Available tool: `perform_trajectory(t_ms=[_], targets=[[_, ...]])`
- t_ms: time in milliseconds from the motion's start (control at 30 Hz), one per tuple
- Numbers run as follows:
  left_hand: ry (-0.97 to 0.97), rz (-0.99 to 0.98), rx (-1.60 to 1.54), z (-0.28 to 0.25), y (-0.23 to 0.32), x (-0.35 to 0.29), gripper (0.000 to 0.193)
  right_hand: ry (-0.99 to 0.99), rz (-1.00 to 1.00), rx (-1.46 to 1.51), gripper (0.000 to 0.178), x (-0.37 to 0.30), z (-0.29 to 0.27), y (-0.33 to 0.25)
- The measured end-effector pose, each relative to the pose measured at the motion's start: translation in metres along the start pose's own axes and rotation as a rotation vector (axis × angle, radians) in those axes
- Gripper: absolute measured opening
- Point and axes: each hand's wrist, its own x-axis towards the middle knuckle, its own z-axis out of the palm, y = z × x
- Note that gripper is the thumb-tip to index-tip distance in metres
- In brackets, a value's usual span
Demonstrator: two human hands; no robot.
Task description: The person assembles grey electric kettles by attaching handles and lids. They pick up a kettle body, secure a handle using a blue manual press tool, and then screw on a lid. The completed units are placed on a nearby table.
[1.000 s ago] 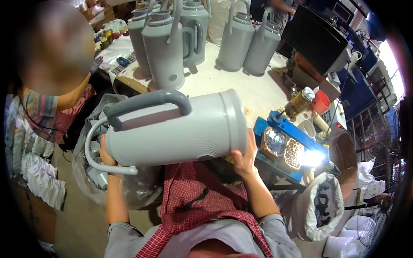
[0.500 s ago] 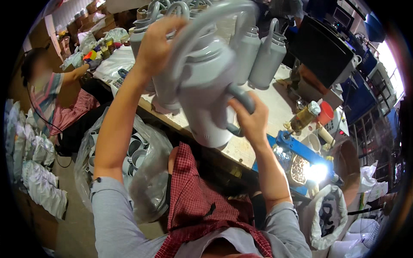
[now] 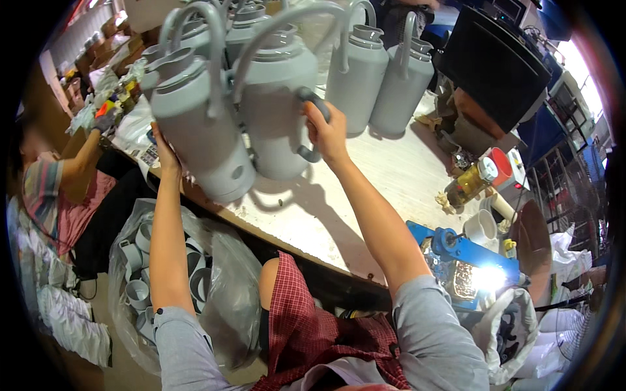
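Note:
My right hand (image 3: 326, 133) is closed around the dark grey side handle (image 3: 314, 107) of a grey thermos jug (image 3: 277, 107). This jug stands at the table's near side, its carrying loop raised. Left of it, another grey thermos jug (image 3: 199, 127) leans outward near the table edge. Against that jug's left side lies my left hand (image 3: 166, 153), gripping it, with most fingers hidden behind the body. Two more grey jugs, a middle one (image 3: 357, 78) and a right one (image 3: 403, 88), stand farther back. Several others crowd behind the left ones.
Below the table edge, a clear plastic bag (image 3: 228, 293) holds grey cup-like parts. At right are a blue fixture (image 3: 469, 251) with a bright lamp, a jar (image 3: 471, 182) and a white sack (image 3: 508, 339) of dark parts. A co-worker's arm (image 3: 81, 156) reaches in at left.
The jug in my right hand has come down from close to my head onto the table, farther left. My left hand has let go of its carrying loop and moved to the neighbouring jug.

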Motion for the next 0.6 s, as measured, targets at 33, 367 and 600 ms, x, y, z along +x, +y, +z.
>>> perform_trajectory(t_ms=[33,367,600], targets=[[-0.057,0.003,-0.095,-0.006,-0.007,0.0,0.068,-0.011,0.079,0.039,0.038,0.008,-0.001,0.005],[0.102,0.377,0.502,0.016,0.05,-0.182,0.035,0.293,-0.368,-0.66,0.06,0.173,-0.077,0.0],[-0.807,0.182,0.977,0.04,0.038,-0.333,0.03,0.643,-0.198,-1.001,0.045,0.123,-0.107,-0.07]])
